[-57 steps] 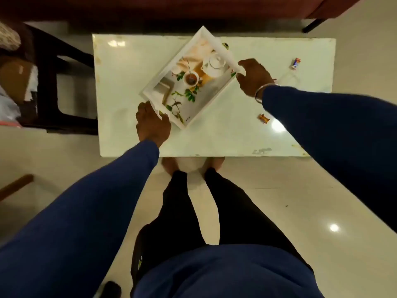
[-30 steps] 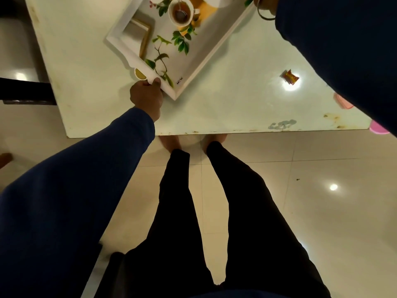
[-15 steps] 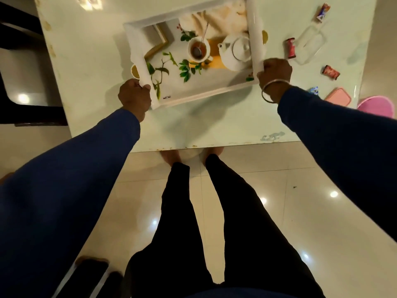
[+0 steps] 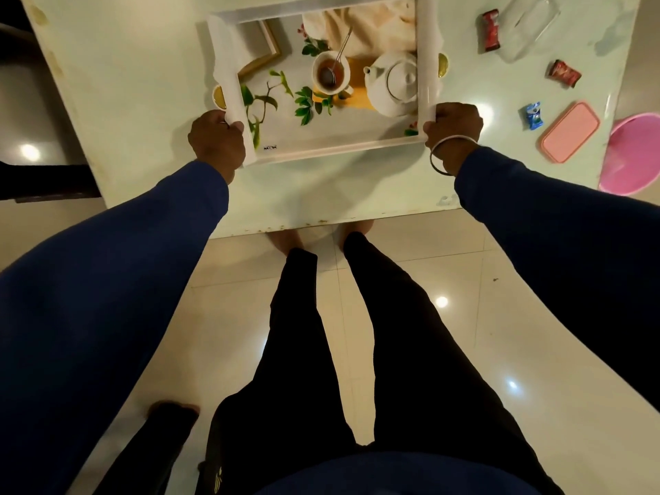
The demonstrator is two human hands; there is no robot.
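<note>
The white printed tray point(image 4: 339, 149), skewed across the tabletop point(image 4: 143, 101) two seconds ago, now sits square to the near edge, and both hands have shifted to its near corners. The left hand point(image 4: 216, 142) curls its fingers round the left side rim; the right hand point(image 4: 453, 125), a bangle point(image 4: 446, 151) at the wrist, grips the right side rim. The tray lies midway along the tabletop, set back from the near edge; a soft shadow spreads under its near rim, but whether it is lifted or resting cannot be told. The teapot, cup and leaves are only the picture printed on its floor. Toward the tabletop's right edge lie wrapped sweets point(image 4: 564, 73), a pink lid point(image 4: 569, 132) and a clear container point(image 4: 528, 26), all well apart from the tray. Squaring and gripping look done; carrying or loading it appears to remain.
</note>
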